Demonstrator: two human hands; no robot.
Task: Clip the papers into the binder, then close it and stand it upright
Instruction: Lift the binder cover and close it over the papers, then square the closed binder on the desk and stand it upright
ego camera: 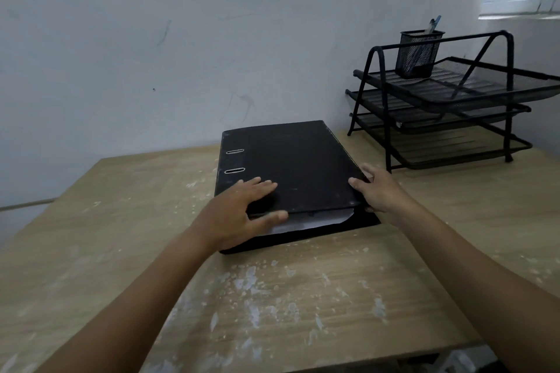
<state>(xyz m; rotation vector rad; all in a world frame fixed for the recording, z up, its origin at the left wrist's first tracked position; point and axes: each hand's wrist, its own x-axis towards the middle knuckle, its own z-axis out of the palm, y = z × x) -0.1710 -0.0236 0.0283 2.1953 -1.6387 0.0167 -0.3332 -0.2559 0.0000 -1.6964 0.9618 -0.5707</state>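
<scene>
A black lever-arch binder (298,166) lies flat and closed on the wooden table (288,297), spine to the left. White papers (306,222) show between its covers at the near edge. My left hand (242,212) rests on the front cover near the spine corner, fingers spread, thumb along the near edge. My right hand (377,191) grips the right near corner of the cover, thumb on top and fingers under the edge.
A black mesh three-tier letter tray (448,106) stands at the back right, with a mesh pen cup (419,53) on its top tier. A pale wall runs behind the table. The table's left edge drops off at the left.
</scene>
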